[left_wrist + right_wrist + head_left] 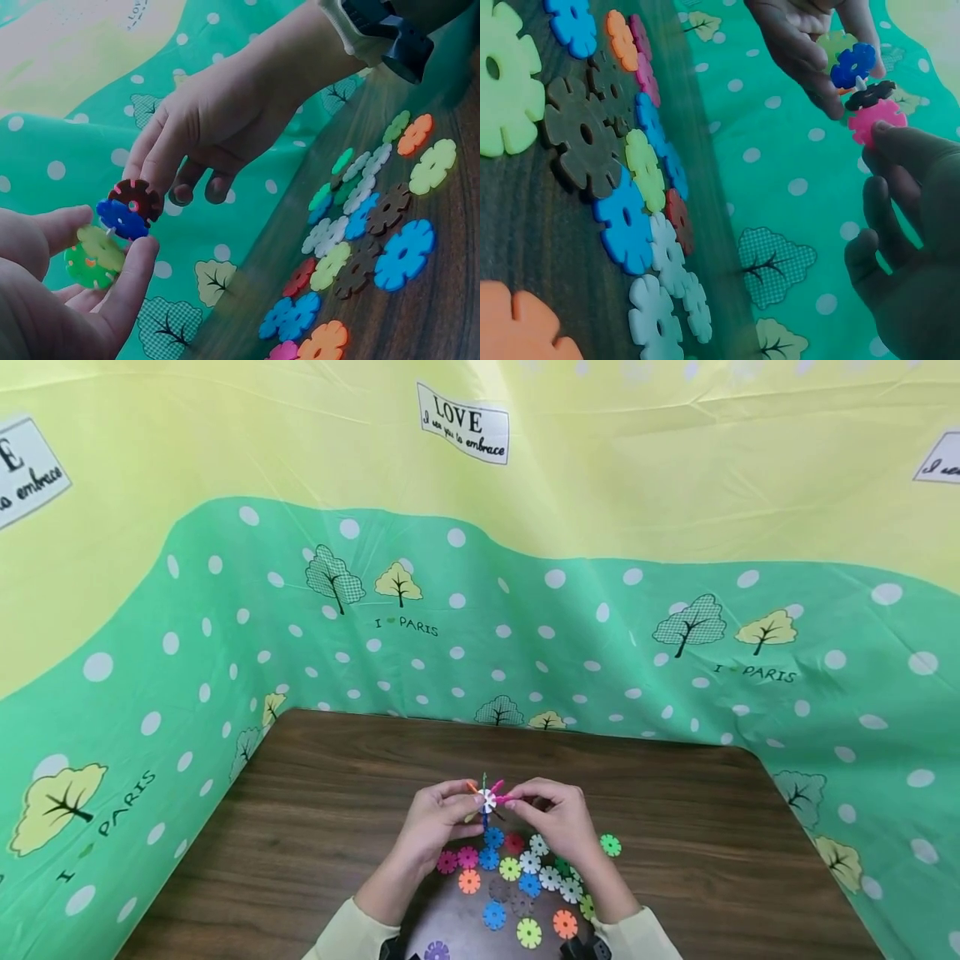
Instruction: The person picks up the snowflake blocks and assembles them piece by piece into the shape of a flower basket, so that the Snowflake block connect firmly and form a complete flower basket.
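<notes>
In the head view, both hands hold a small cluster of slotted plastic flower discs above the table, with a white disc (487, 800) at its centre. My left hand (438, 818) grips the cluster from the left. Its thumb and fingers lie around a lime disc (102, 249) and a green disc (84, 268). A blue disc (124, 217) and a brown disc (142, 196) stick out towards the other hand. From the right, my right hand (558, 818) pinches a pink disc (876, 120) of the cluster between thumb and finger; its other fingers are loosely bent.
Loose flower discs in several colours lie on the dark wooden table (337, 777) below the hands, among them an orange disc (565, 924), a blue disc (494, 915) and a purple disc (437, 951). A green and yellow printed cloth (570, 635) hangs around the table.
</notes>
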Demonstrator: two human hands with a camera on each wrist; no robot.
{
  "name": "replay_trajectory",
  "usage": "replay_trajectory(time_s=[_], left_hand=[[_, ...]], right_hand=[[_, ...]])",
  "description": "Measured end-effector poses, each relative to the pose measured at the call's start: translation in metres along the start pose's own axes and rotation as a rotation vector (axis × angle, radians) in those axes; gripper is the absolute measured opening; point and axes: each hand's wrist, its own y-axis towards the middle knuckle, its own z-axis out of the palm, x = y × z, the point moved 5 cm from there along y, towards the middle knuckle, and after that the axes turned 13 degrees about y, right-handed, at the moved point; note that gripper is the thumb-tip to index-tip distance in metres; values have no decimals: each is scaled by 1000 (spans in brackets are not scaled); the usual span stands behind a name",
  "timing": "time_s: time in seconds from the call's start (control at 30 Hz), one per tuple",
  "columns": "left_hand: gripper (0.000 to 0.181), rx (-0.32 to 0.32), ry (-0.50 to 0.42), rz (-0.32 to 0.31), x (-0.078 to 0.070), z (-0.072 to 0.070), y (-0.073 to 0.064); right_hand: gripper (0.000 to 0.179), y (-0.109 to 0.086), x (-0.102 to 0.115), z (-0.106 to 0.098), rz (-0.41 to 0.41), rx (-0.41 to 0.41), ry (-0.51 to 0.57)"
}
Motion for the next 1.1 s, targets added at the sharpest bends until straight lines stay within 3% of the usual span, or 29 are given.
replay_trajectory(time_s=[0.2, 0.37, 0.57, 0.73, 0.93, 1.1], left_hand=[[42, 11, 12, 25, -3, 2, 0], [45, 38, 14, 19, -2, 2, 2], [44, 62, -44, -13, -2, 3, 2], [44, 87, -57, -13, -1, 6, 2], [49, 46, -36, -19, 3, 3, 3], [52, 13, -23, -41, 5, -2, 2]], right_hand=[[6, 1, -29, -4, -2, 19, -21], [6, 3, -29, -7, 7, 20, -11], [6, 5, -30, -9, 26, 22, -23], [5, 6, -30, -8, 75, 50, -25], [14, 2, -31, -13, 119, 86, -58], [23, -4, -37, -39, 143, 94, -190]])
